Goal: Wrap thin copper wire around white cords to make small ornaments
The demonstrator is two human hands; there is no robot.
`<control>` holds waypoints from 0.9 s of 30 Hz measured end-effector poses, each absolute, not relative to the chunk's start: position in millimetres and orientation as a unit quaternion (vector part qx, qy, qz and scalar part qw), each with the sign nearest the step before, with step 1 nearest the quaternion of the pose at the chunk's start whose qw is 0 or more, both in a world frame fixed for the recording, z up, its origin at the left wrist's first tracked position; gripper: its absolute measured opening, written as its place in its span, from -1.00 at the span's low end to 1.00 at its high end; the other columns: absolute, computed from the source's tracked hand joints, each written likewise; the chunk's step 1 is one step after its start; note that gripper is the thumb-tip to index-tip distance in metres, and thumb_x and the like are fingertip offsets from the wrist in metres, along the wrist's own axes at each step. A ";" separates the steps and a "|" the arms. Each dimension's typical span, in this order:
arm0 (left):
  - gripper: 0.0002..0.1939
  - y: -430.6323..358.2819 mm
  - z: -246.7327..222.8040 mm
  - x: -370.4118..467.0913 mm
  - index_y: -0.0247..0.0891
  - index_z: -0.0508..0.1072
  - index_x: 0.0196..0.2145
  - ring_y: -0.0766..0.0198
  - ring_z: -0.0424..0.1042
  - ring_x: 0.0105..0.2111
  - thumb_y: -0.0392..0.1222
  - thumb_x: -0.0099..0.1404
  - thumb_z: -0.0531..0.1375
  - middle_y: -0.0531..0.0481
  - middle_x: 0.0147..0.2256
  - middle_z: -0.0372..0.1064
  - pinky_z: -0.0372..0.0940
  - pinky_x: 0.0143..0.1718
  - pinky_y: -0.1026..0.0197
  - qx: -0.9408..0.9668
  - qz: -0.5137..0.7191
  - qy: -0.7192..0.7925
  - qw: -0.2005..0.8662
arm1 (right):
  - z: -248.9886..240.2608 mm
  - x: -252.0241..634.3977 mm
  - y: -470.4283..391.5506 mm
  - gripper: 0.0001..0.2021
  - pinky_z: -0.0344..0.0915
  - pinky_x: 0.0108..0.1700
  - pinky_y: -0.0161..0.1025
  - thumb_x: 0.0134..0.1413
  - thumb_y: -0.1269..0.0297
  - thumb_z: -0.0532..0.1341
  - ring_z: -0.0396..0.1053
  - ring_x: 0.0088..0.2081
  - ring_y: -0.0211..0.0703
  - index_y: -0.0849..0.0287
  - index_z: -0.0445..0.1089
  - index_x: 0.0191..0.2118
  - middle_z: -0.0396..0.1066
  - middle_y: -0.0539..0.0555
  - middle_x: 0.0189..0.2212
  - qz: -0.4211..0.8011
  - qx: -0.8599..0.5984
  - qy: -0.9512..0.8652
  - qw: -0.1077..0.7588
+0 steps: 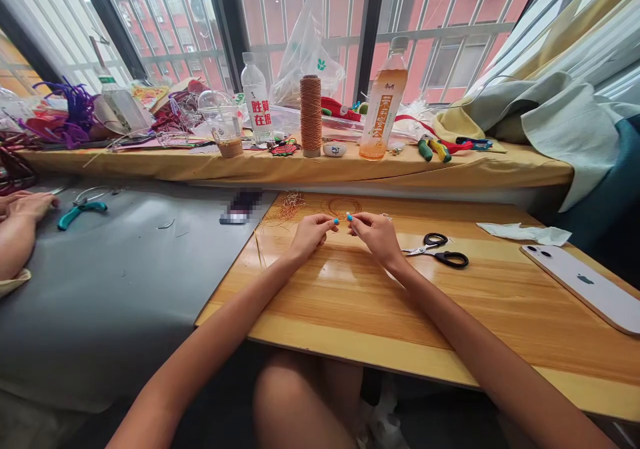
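Note:
Over the wooden table, my left hand [314, 233] and my right hand [373, 233] face each other, a small gap between their blue-nailed fingertips. Both are closed in a pinch on a thin orange-brown thread [345, 202], whose loose loops lie on the wood just behind the fingers. The stretch between the fingertips is too fine to follow clearly. To the left of my left hand is a small heap of thread scraps [291, 204]. Black-handled scissors [435, 252] rest slightly open beside my right wrist.
On the ledge stand a spool of brown thread [311, 115], a tea bottle [385, 102], a water bottle [256, 102] and a plastic cup [229, 143]. A phone [583, 282] and tissue [525, 232] lie right. Left are teal pliers [80, 213] and another person's hand [27, 205].

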State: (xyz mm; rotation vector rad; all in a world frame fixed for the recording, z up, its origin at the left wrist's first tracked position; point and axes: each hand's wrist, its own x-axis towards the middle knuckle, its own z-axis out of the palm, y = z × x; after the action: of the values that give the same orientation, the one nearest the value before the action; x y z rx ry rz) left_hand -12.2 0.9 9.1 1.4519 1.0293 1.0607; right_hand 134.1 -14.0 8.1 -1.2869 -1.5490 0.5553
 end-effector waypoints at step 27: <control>-0.83 -0.6 1.0 -9.4 -0.31 0.42 -0.34 0.43 0.28 -0.55 -0.23 0.12 0.08 0.00 -0.43 0.39 0.16 -0.53 0.39 0.767 0.409 0.385 0.308 | 11.5 134.0 -11.1 -0.92 0.30 -0.45 -0.41 -0.20 0.37 0.23 0.31 -0.59 -0.37 0.27 0.41 -0.56 0.38 0.02 -0.67 0.547 -0.459 -0.431 0.551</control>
State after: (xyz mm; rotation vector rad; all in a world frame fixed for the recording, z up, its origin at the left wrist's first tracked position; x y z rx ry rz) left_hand -9.4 -0.6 1.0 2.0282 1.0189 1.0820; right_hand 134.0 -11.1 11.5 -1.0854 -1.0205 1.2953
